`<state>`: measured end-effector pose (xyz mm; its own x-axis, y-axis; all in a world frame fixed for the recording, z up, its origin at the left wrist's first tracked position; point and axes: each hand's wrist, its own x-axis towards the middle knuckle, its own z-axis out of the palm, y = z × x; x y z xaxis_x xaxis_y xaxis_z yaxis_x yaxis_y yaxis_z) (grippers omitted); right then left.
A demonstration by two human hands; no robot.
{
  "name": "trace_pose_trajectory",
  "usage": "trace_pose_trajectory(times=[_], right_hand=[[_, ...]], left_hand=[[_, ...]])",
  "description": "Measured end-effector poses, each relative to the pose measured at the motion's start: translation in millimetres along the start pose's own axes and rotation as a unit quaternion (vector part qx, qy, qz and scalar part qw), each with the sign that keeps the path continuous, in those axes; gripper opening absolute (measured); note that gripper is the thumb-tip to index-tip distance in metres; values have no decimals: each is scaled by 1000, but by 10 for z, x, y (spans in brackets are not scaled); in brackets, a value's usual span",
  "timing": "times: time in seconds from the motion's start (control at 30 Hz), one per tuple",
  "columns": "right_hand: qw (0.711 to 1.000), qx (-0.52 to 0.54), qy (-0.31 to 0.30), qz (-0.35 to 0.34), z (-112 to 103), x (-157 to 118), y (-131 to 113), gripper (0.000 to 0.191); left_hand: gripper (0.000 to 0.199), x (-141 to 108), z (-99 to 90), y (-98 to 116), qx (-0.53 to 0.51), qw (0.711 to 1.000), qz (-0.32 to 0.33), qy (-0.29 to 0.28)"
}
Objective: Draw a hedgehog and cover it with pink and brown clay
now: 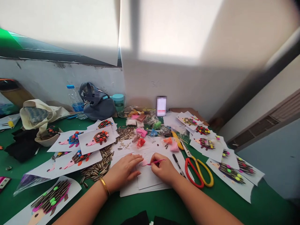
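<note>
My right hand point(164, 168) is closed in a pinch around a thin pink modelling tool point(160, 161). The tool's tip points left, at a flat piece of pink clay point(144, 162) on the white paper point(150, 181). Fingers stretched out, my left hand point(126, 168) lies on the paper with its fingertips close beside the clay; a gold bangle point(104, 186) circles that wrist. Right of my right hand are a black pen point(178, 164) and scissors point(197, 168) with red and yellow handles. Striped sunflower seeds point(100, 164) are heaped to the left of my left hand.
Cards with seed-and-clay hedgehogs lie left point(97, 139) and right point(205, 145). Bagged coloured clay point(141, 132) sits beyond my hands. Along the wall stand a phone point(161, 107), a teal-lidded jar point(118, 102), a blue-grey bag point(99, 107) and a water bottle point(76, 101).
</note>
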<state>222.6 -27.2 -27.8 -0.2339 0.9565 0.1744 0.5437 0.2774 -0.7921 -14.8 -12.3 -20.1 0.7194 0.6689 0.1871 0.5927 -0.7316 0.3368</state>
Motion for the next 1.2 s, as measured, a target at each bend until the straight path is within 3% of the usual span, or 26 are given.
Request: trace_pose_trajectory(times=[0.2,0.7,1.2], right_hand=[[1000,5,5,1,-12,3,-23,14],[1000,-11,14,-4,-21,11,-42,14],[1000,4,14,-3,-9,14,-49,13]], left_hand=[[48,37,18,48,38,999,29,-5],[38,100,14,84,57,998,11,3],[47,90,85,74,86,996,5,-2]])
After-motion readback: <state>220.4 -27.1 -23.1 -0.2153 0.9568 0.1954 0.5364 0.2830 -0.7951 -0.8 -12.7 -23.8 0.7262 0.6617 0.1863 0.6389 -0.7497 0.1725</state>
